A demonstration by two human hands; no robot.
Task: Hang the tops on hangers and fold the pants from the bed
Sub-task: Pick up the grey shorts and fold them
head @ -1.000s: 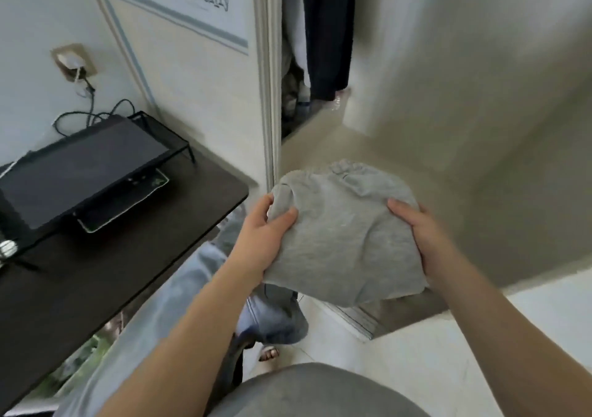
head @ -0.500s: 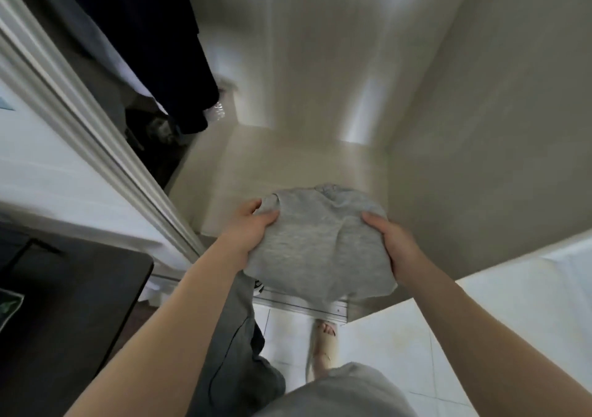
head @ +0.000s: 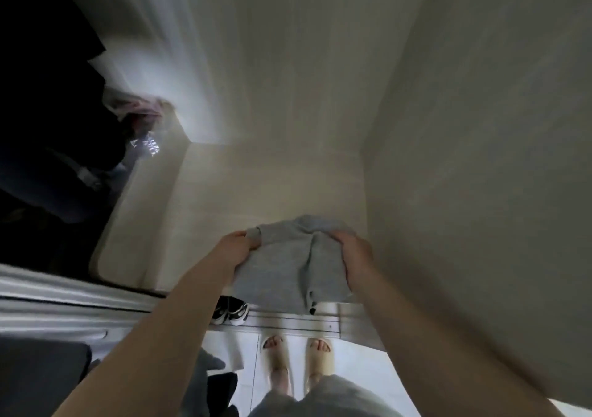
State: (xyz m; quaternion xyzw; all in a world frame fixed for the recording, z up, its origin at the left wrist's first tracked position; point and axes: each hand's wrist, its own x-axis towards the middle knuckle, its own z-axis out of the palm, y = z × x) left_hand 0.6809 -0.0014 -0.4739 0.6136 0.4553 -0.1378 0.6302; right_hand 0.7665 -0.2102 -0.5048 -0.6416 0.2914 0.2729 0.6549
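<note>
Wardrobe shelf [head: 256,186] pale, centre frame | folded grey pants [head: 288,269] held over it, lower centre | left hand [head: 238,250] and right hand [head: 354,256]: grip pinching opposite edges | advice: lower level, release both sides together so folds hold.

Folded pants [head: 293,264] between hands, above shelf [head: 250,189]
</note>
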